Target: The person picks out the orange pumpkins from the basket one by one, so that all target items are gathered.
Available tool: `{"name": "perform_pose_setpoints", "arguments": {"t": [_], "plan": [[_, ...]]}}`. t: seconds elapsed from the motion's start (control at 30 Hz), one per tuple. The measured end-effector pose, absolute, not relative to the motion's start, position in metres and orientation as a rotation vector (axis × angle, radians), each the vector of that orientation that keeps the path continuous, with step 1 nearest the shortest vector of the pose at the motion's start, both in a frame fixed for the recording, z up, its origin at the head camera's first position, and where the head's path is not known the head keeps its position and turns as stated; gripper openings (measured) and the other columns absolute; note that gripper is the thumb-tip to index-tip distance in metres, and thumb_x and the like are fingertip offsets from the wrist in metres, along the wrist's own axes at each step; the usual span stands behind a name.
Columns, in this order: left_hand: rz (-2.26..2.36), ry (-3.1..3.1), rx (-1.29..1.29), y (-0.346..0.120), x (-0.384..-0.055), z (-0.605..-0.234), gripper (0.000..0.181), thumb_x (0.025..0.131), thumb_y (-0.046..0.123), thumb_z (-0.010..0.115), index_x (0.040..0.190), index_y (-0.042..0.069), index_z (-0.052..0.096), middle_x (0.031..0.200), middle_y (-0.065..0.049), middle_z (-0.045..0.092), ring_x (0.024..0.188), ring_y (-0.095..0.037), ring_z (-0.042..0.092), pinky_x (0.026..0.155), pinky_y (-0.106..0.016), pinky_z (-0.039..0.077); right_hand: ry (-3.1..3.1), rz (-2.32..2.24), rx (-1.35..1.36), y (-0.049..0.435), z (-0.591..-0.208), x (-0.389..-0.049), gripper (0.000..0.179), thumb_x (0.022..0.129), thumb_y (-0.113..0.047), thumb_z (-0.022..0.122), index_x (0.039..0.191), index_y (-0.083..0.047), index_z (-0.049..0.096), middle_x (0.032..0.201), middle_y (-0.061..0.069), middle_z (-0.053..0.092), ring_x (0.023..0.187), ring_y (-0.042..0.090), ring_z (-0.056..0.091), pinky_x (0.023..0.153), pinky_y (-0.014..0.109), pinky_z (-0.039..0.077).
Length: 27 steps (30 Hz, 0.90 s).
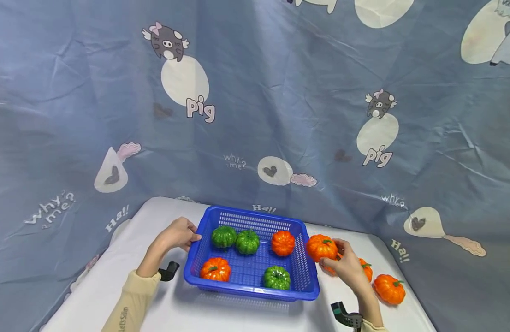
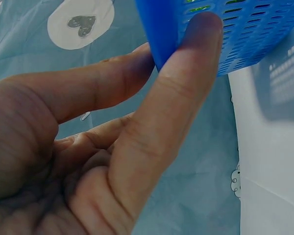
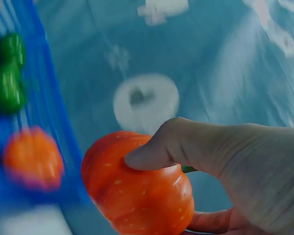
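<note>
A blue plastic basket point(image 1: 255, 289) with slotted walls holds two orange pumpkins, one at the back right point(image 1: 282, 243) and one at the front left, plus several green ones, including a green pumpkin point(image 1: 277, 278) at the front right. My left hand point(image 1: 178, 234) pinches the basket's left rim between thumb and finger, as the left wrist view shows up close. Just beyond the right rim, my right hand point(image 1: 347, 263) grips an orange pumpkin point(image 1: 320, 247) with a green stem. In the right wrist view the thumb point(image 3: 157, 149) presses on the pumpkin's side.
To the right of the basket, more orange pumpkins lie on the white table point(image 1: 163, 304), one orange pumpkin point(image 1: 389, 289) near its right edge and others partly hidden behind my right hand. A blue-grey printed curtain point(image 1: 255, 115) surrounds the back and sides.
</note>
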State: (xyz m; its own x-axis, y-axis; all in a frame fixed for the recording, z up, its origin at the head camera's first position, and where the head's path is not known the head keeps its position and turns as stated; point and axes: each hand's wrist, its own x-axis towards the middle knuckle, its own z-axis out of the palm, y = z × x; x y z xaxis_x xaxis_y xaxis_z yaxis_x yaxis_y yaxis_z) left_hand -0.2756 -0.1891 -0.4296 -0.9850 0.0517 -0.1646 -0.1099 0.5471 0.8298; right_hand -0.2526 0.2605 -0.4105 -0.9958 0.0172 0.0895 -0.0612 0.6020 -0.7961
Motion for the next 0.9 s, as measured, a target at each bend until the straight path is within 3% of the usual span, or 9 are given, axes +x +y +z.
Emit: {"name": "perform_pose_setpoints", "arguments": {"t": [0.17, 0.33, 0.43, 0.7, 0.9], "plan": [[1.397, 2.614, -0.081, -0.191, -0.276, -0.429, 0.028, 0.091, 0.005, 0.064, 0.110, -0.015, 0.059, 0.081, -0.015, 0.068, 0.064, -0.018, 0.068, 0.058, -0.033, 0.059, -2.813, 1.360, -0.093, 0.311, -0.408, -0.247, 0.082, 0.081, -0.014, 0.074, 0.140, 0.011, 0.023, 0.141, 0.035, 0.035, 0.131, 0.048, 0.038, 0.106, 0.052, 0.041], [1.379, 2.626, -0.083, -0.192, -0.276, -0.429, 0.029, 0.091, 0.006, 0.065, 0.109, -0.015, 0.059, 0.080, -0.015, 0.067, 0.063, -0.018, 0.067, 0.058, -0.032, 0.059, -2.775, 1.574, -0.050, 0.336, -0.411, -0.246, 0.081, 0.082, -0.004, 0.071, 0.140, 0.013, 0.016, 0.142, 0.034, 0.027, 0.132, 0.048, 0.034, 0.096, 0.030, 0.048], [1.384, 2.622, -0.073, -0.193, -0.275, -0.429, 0.028, 0.091, 0.006, 0.065, 0.109, -0.015, 0.059, 0.080, -0.015, 0.068, 0.064, -0.018, 0.067, 0.058, -0.033, 0.059, -2.769, 1.637, -0.025, 0.346, -0.418, -0.247, 0.078, 0.081, -0.001, 0.071, 0.138, 0.012, 0.019, 0.141, 0.032, 0.028, 0.129, 0.046, 0.038, 0.087, 0.021, 0.050], [1.409, 2.606, -0.034, -0.193, -0.276, -0.428, 0.026, 0.091, 0.004, 0.063, 0.107, -0.016, 0.059, 0.078, -0.015, 0.068, 0.063, -0.019, 0.068, 0.059, -0.034, 0.060, -2.882, 1.658, 0.083, 0.375, -0.445, -0.251, 0.072, 0.078, 0.001, 0.073, 0.134, 0.013, 0.030, 0.138, 0.035, 0.038, 0.121, 0.037, 0.047, 0.085, 0.024, 0.052], [1.399, 2.602, -0.057, -0.190, -0.278, -0.431, 0.027, 0.091, 0.004, 0.064, 0.108, -0.016, 0.059, 0.079, -0.015, 0.068, 0.063, -0.019, 0.069, 0.060, -0.034, 0.060, -3.022, 1.626, 0.287, 0.396, -0.471, -0.257, 0.069, 0.079, -0.001, 0.068, 0.135, 0.014, 0.030, 0.140, 0.038, 0.035, 0.129, 0.051, 0.038, 0.087, 0.025, 0.049]]}}
